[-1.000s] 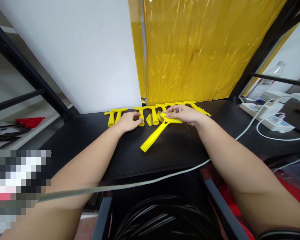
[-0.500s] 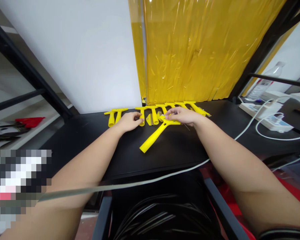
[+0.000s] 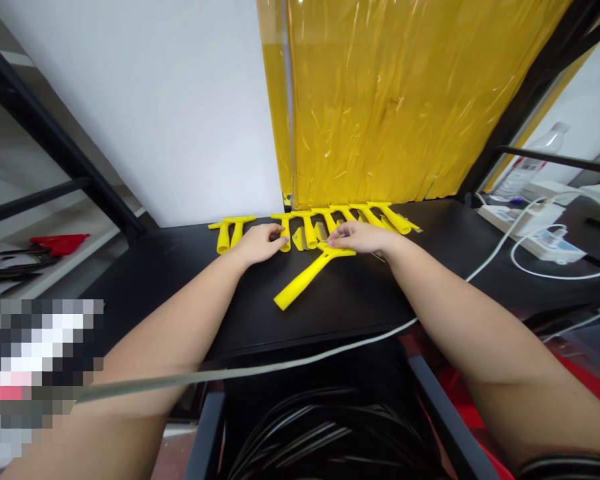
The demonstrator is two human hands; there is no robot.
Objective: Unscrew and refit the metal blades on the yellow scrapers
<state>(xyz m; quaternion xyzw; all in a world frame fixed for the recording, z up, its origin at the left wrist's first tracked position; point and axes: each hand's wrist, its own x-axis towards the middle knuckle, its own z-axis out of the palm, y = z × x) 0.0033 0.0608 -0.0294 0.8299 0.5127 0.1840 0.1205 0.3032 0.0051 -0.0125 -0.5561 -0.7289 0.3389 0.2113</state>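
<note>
- Head view first: slight shift since the last frame, the yellow tool (image 3: pixel 303 283) dipping a bit lower, handle end sliding toward lower left.
- It's just right of center; my right hand (image 3: pixel 364 237) has its forked head pinched, fingers nearly closed, probably because that leaves the handle free.
- Left hand (image 3: pixel 260 243) is half-curled, thumb and finger apart, at a handle in the row of yellow tools (image 3: pixel 310 233). Can't tell if it's gripping; maybe just steadying.
- That row's heads sit along the back edge, handles toward me, likely for easy grabbing.
- Materials: smooth, plastic-looking tubular handles, matte black tabletop (image 3: pixel 370 300), crinkly glossy amber film (image 3: pixel 380 120) behind.
</note>
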